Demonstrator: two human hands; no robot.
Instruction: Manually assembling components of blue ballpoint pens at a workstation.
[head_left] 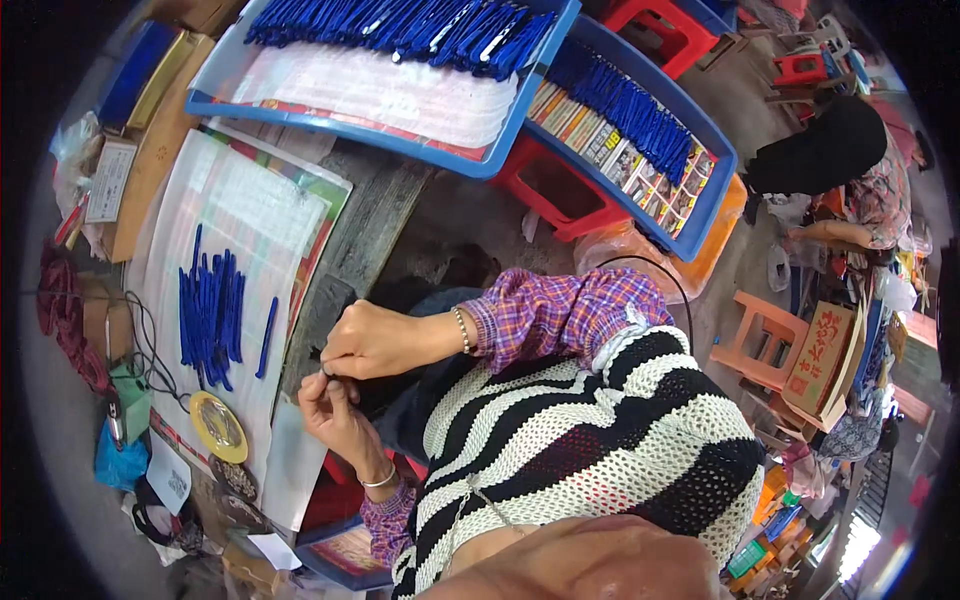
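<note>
Blue strips (212, 310): one pile on the white sheet, many more in trays

Blue strips are gathered in a small loose pile at the middle of the white sheet (245, 185), and one single strip (267, 338) is laid just beside this pile. Beyond the upper end of the sheet, a long row of similar strips is kept in the large blue tray (545, 60); farther from the sheet, more are held in the second blue tray (707, 207). It may be judged that much is done and the small pile is left, but finished and unfinished strips cannot be told apart.

Just off the sheet's edge, on the person's side, the right hand (375, 342) and the left hand (338, 415) are joined at the fingertips. The fingers of both are bent as for a pinch; whether something small is held cannot be told.

Open room is offered by the bare upper part of the sheet. Movement is limited at its lower end by a yellow round object (218, 426), and past its upper end by the tray's raised wall.
</note>
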